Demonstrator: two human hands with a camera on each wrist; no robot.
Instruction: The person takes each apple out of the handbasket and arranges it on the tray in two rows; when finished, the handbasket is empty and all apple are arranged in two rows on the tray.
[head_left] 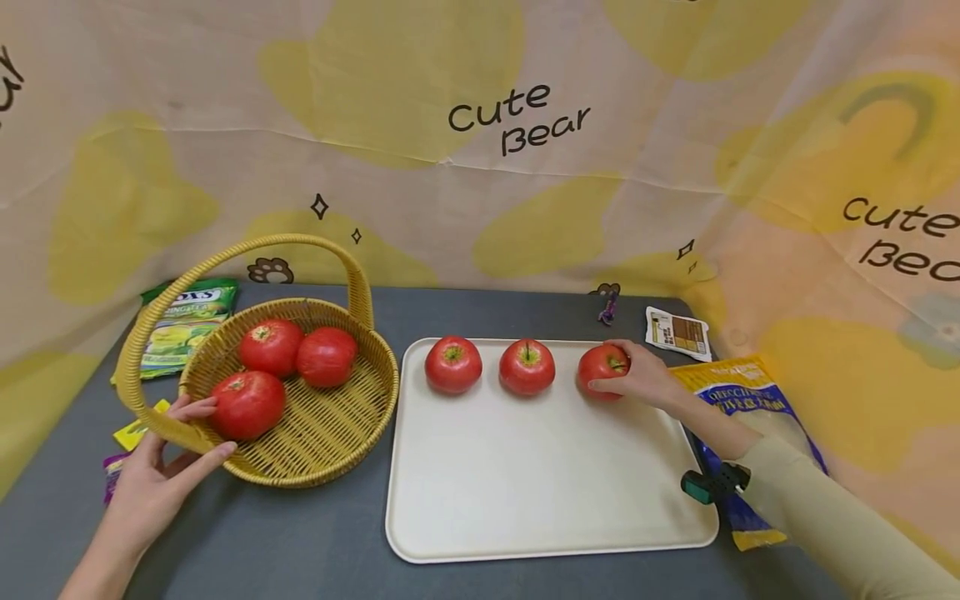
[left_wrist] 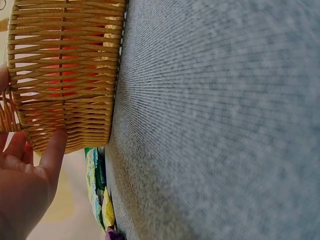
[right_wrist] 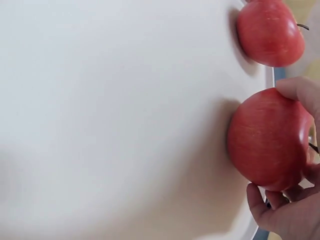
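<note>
My right hand [head_left: 637, 375] grips a red apple [right_wrist: 267, 140] at the far right of the white tray [head_left: 540, 483], thumb on one side and fingers on the other. Two more red apples, one at the middle [head_left: 527, 367] and one at the left [head_left: 453, 365], stand in a row with it along the tray's back edge. My left hand [head_left: 153, 479] holds the near left side of a wicker basket [head_left: 330, 479], where its handle joins the rim. The thumb lies against the woven wall in the left wrist view. Three red apples [head_left: 272, 347] sit in the basket's left and back part.
Left of the basket lie a green snack bag [head_left: 187, 329], a yellow packet [head_left: 133, 433] and a purple packet [head_left: 112, 475]. Right of the tray are a blue and yellow bag [head_left: 757, 400] and a white-brown packet [head_left: 677, 333]. A small purple candy [head_left: 608, 308] lies behind the tray.
</note>
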